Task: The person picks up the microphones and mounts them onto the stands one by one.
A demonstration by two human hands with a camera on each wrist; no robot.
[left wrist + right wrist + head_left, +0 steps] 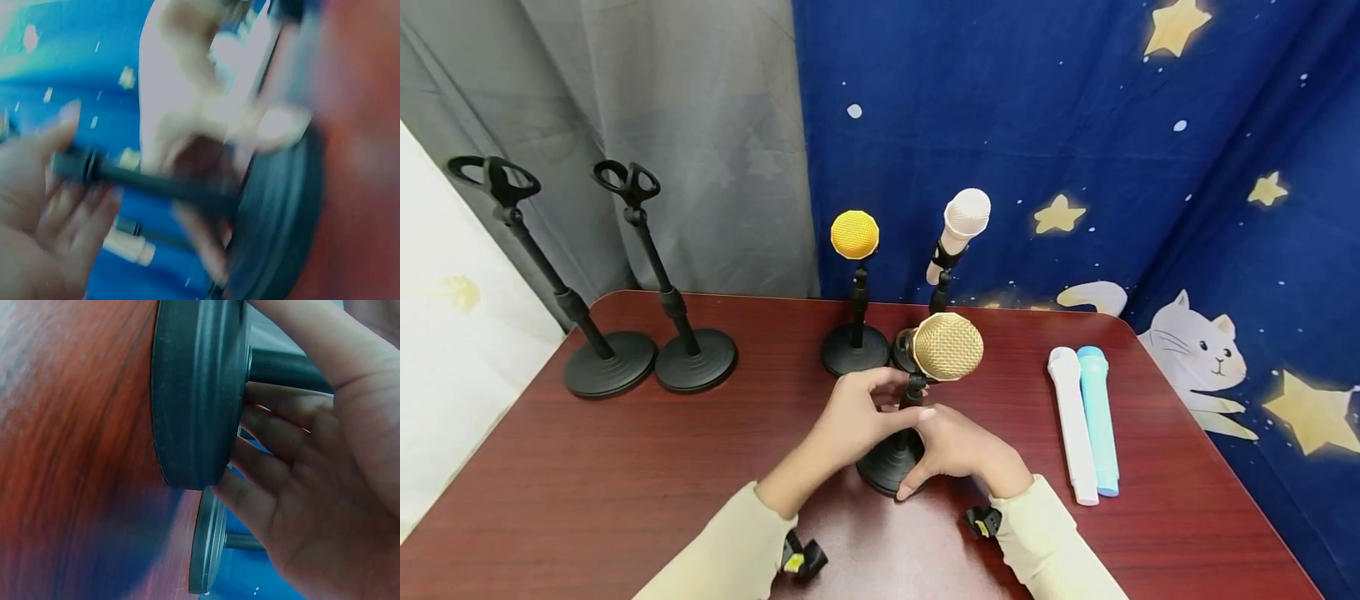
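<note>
A black microphone stand (891, 462) with a round base stands near the middle of the table, bearing a gold-headed microphone (948, 347). My left hand (867, 417) has its thumb and fingers curled round the upper pole, seen blurred in the left wrist view. Lower down, my right hand (958, 450) grips the stand's base (200, 394), its thumb in front and its fingers spread behind. Part of the pole is hidden by both hands in the head view.
Behind stand a yellow microphone (854, 235) and a white microphone (967, 213) on stands. Two stands with vacant clips, one a left stand (610, 364) and one beside it (696, 360), are at the left. A white handle (1073, 425) and a blue handle (1099, 421) lie at the right.
</note>
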